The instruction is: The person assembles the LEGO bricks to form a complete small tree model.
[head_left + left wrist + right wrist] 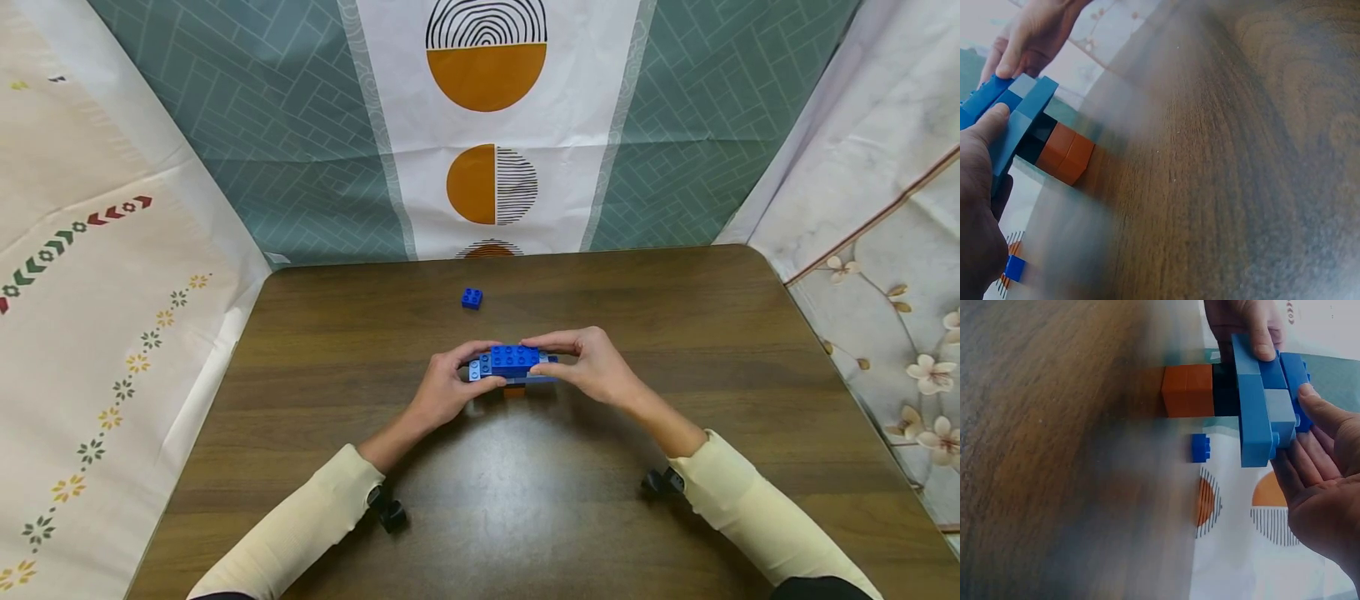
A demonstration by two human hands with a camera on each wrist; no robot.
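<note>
A stacked toy-brick build stands on the table between both hands. Orange bricks (pixel 1188 391) form its foot, below a dark brick (pixel 1225 390). Wider light-blue bricks (pixel 1254 422) lie across that, then a layer of blue and pale bricks, and a long blue brick (pixel 514 358) on top. My left hand (pixel 447 383) grips the left end of the build, thumb in front and fingers behind. From the right, my right hand (pixel 592 367) pinches the top blue brick, its thumb on the near side. The far fingertips are partly hidden.
A small loose blue brick (pixel 471 299) lies beyond the build, toward the back of the brown wooden table (pixel 337 333). Patterned cloths hang behind the table and on both sides. Each wrist carries a small black camera.
</note>
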